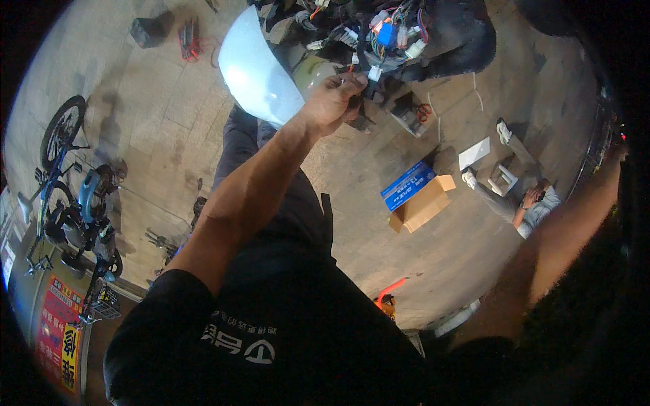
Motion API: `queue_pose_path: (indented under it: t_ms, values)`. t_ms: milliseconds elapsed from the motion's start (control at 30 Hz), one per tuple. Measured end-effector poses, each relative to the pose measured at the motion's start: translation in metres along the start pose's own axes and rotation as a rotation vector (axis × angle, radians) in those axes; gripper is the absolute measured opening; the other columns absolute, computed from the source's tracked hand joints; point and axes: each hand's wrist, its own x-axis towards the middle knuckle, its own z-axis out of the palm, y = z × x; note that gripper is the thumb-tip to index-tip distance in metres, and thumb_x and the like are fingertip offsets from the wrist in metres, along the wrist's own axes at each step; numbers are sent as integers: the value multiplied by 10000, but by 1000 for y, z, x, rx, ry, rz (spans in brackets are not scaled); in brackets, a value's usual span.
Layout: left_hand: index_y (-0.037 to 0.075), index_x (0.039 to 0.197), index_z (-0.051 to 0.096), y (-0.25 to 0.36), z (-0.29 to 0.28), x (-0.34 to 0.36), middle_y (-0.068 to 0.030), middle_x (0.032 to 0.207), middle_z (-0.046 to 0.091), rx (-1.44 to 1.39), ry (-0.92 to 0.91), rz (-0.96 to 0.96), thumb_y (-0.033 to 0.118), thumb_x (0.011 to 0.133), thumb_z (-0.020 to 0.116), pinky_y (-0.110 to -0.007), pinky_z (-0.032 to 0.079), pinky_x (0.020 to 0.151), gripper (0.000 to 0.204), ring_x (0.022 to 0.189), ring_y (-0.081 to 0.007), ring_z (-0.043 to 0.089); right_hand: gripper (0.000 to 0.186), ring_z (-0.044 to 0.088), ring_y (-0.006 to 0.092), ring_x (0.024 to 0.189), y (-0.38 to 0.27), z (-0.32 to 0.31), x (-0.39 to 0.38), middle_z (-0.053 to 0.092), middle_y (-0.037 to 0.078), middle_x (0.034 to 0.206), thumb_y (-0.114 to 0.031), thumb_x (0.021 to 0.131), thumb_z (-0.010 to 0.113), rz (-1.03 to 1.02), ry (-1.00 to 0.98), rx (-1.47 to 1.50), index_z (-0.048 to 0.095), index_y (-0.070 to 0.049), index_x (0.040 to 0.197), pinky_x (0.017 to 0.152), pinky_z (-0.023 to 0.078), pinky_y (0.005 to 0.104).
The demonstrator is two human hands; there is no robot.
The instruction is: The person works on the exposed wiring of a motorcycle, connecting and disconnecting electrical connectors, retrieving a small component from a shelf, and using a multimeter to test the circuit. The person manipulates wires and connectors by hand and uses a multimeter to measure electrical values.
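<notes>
My left hand (333, 103) is closed in a pinch at the near edge of an opened-up vehicle front with exposed wiring. Its fingertips are beside a white plug connector (374, 72); what lies between the fingers is hidden. Beyond it is a tangle of coloured wires and plugs, among them a blue connector (386, 34). A glossy white curved body panel (257, 68) stands just left of the hand. My right arm stretches far out to the right, and my right hand (620, 150) is at the dark rim of the picture, its fingers not readable.
An open cardboard box (423, 206) with a blue side is on the paved floor. A person (535, 206) sits low at the right, near a white board (474, 153). A tray with red-handled tools (414, 115) lies below the wiring. Bicycles and scooters (81, 210) stand at the left.
</notes>
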Motion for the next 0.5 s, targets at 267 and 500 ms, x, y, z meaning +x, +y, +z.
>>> queue_pose_path:
  t_ms: [267,500]
  values:
    - [-3,1034,614,7,10,2,-72,850,629,284,147,5,142,891,580,-275,452,589,206,677,-144,566,356,553,160,1017,-139,265,-210,612,90,1132,-319,911,595,263,-454,797,590,-36,1126,835,441,265]
    - [4,1087,605,5,9,10,-54,883,635,934,229,374,100,884,570,-249,457,637,227,744,-109,567,263,576,160,700,-159,313,-212,616,63,852,-256,924,552,521,-416,993,581,-22,1042,593,461,289]
